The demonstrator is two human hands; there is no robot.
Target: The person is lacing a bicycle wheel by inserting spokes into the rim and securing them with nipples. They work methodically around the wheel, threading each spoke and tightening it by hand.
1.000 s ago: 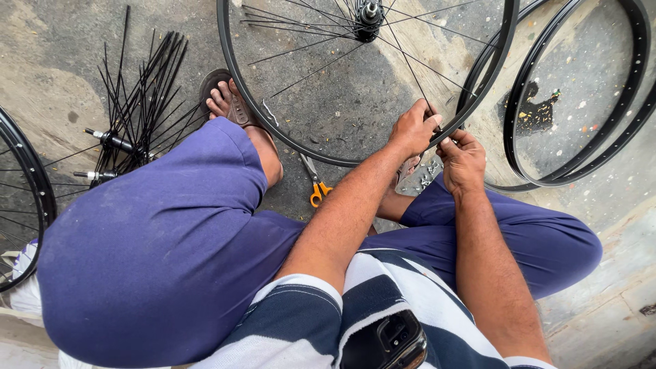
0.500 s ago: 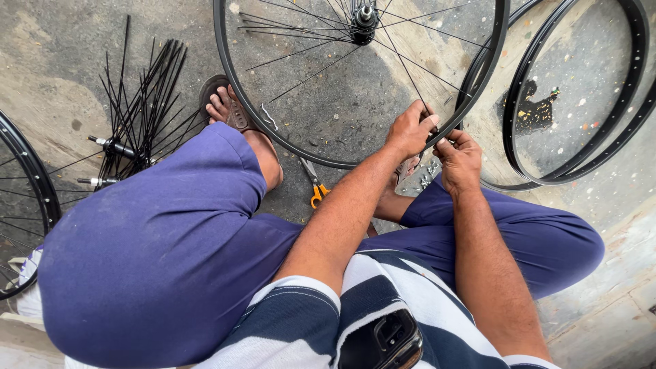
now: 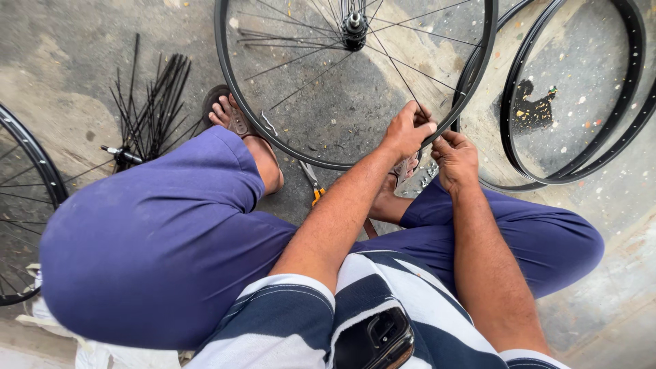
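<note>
The left hand (image 3: 408,128) is clamped on the rim of the spoked wheel (image 3: 240,109); just beside it, the right hand (image 3: 454,157) pinches the same rim, fingers together.

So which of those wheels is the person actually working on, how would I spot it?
Start at the person's bent knees in blue trousers. The wheel stands just beyond them, with both hands at its lower right rim: left hand, right hand. Unlike the bare black rims to its right, it has a hub and spokes.
</note>
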